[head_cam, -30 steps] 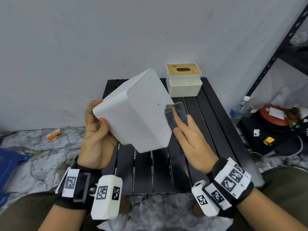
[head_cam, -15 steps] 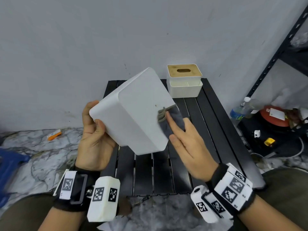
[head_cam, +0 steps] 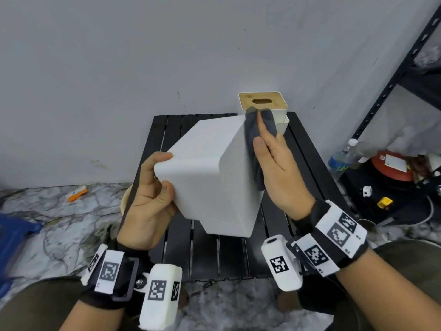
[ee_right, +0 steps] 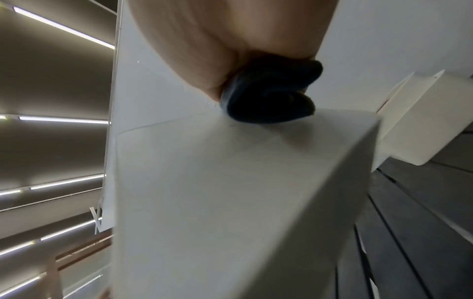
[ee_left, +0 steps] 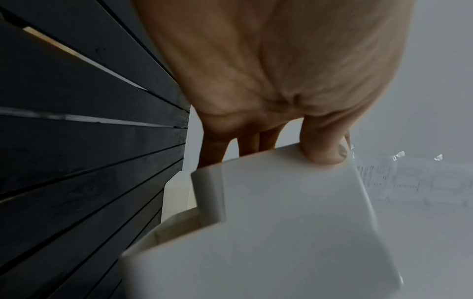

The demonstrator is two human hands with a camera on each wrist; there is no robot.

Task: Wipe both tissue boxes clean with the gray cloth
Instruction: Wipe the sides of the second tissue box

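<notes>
My left hand (head_cam: pixel 152 189) grips the near left end of a large white tissue box (head_cam: pixel 210 168), held tilted above the black slatted table (head_cam: pixel 210 254); its thumb (ee_left: pixel 325 145) lies on one face and the fingers curl under. My right hand (head_cam: pixel 279 168) presses the gray cloth (head_cam: pixel 255 139) flat against the box's right side with straight fingers. The cloth (ee_right: pixel 271 95) bunches under the palm on the white box (ee_right: pixel 230 192). A second white tissue box with a wooden slotted lid (head_cam: pixel 262 103) stands at the table's back edge by the wall, just behind the cloth.
A black metal shelf frame (head_cam: pixel 391 87) rises at the right. On the floor beside it lie a water bottle (head_cam: pixel 341 156), a red round object (head_cam: pixel 391 166) and small parts. An orange item (head_cam: pixel 76 193) lies on the marble floor at left.
The left hand has turned the large box so its right side faces more upward. The right hand with the cloth has slid up that side toward the far top corner.
</notes>
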